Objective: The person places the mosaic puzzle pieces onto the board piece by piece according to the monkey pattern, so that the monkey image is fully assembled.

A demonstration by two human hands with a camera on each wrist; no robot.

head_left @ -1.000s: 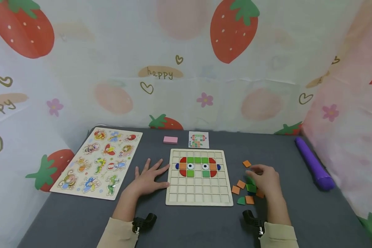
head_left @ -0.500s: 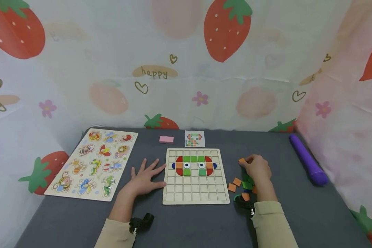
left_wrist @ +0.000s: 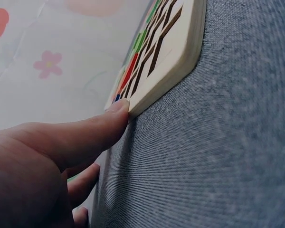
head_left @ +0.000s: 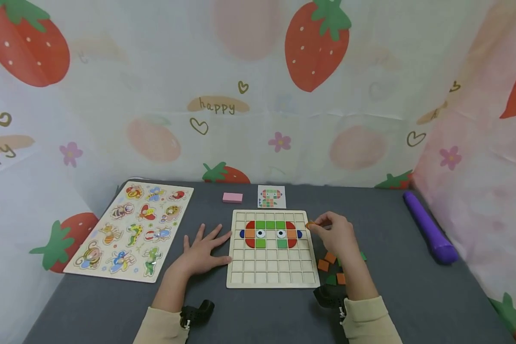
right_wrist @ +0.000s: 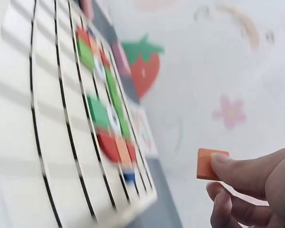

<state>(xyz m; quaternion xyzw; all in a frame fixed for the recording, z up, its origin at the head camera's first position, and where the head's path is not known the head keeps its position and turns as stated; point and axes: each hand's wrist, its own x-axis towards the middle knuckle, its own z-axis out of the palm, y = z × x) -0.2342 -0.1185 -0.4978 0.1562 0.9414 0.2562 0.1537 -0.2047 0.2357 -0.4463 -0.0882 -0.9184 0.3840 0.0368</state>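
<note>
My right hand [head_left: 337, 235] pinches an orange square tile [right_wrist: 206, 164] between thumb and fingers, held up at the right edge of the wooden grid board [head_left: 273, 278]. Spread on the table, my left hand [head_left: 201, 255] touches the board's left edge with its thumb and a fingertip; the left wrist view shows the thumb [left_wrist: 99, 126] against the board's side. Red, green, orange, blue and eye-marked tiles form a face shape in the board's upper rows. Loose orange tiles [head_left: 323, 265] and a green tile [head_left: 331, 279] lie right of the board, partly hidden by my right hand and wrist camera.
Behind the board lie a pattern card [head_left: 272, 197] and a pink block [head_left: 232, 198]. An insect picture puzzle board [head_left: 131, 231] lies at the left. A purple cylinder [head_left: 430, 228] rests at the right edge of the grey table, with a printed cloth behind.
My right hand has picked up an orange tile from behind the loose pile and carried it left to the board's edge. The left hand has stayed at the board.
</note>
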